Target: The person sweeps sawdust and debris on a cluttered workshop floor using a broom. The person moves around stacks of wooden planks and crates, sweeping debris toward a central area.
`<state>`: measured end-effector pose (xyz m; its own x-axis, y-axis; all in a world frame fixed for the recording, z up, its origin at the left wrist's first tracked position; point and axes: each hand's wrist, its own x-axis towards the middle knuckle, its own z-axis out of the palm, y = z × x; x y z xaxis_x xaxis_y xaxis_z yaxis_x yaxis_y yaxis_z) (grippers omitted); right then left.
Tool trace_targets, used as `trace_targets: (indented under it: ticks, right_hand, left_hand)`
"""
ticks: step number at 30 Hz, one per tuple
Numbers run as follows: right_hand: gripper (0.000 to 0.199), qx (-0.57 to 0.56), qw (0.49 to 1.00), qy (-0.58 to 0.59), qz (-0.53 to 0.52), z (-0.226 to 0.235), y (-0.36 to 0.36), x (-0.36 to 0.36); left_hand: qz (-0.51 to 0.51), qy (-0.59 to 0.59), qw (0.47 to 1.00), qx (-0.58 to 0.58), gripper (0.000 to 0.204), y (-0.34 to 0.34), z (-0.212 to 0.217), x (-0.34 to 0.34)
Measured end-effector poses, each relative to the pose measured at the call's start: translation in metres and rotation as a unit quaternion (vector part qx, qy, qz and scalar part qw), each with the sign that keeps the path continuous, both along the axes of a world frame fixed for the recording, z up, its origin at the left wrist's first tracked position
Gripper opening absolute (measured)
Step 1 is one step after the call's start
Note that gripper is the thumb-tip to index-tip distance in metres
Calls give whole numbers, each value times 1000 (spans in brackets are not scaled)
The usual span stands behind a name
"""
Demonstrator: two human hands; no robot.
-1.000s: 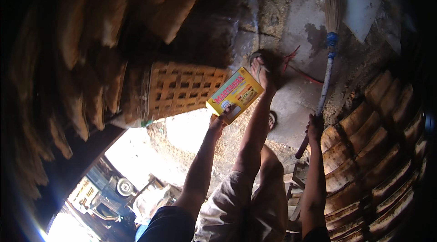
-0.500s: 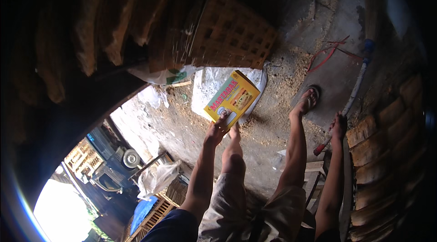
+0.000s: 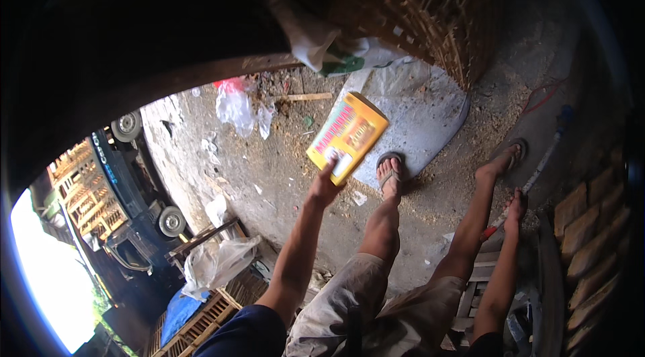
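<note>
My left hand point(image 3: 325, 186) holds a flat yellow and red packet point(image 3: 347, 137) by its lower edge, out in front of my legs. My right hand point(image 3: 516, 207) grips the thin handle of a broom point(image 3: 537, 169) that runs up and to the right toward a blue fitting. My feet in sandals stand on a dirt floor strewn with sawdust, the left one point(image 3: 389, 174) at the edge of a grey sheet point(image 3: 430, 122).
A woven bamboo basket point(image 3: 437, 21) lies above the grey sheet. Plastic bags point(image 3: 238, 108) and scraps litter the ground. A truck point(image 3: 127, 189) loaded with wooden crates stands at left. Rows of curved tiles point(image 3: 584, 236) are stacked at right. A wooden crate point(image 3: 201, 310) sits lower left.
The view has swung left and down, bringing the truck and ground into sight. My left hand still holds the packet, and my legs have stepped forward over the sawdust.
</note>
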<state>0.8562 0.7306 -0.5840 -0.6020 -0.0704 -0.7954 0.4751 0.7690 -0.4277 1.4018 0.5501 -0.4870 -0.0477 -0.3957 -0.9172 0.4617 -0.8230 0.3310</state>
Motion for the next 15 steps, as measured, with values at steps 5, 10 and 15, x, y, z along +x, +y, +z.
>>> trace_targets:
  ticks: [5,10,15]
  right_hand:
    - [20,4,999,-3,34,35,-14,70]
    - [21,38,999,-33,12,59,-4,80]
    - [24,35,999,-41,-2,67,-7,74]
  left_hand:
    - [76,-136,984,-82,52,-32,-20,116]
    - [181,-149,972,-5,90,-68,-10,175]
    - [6,-80,995,60,91,-37,-25,152]
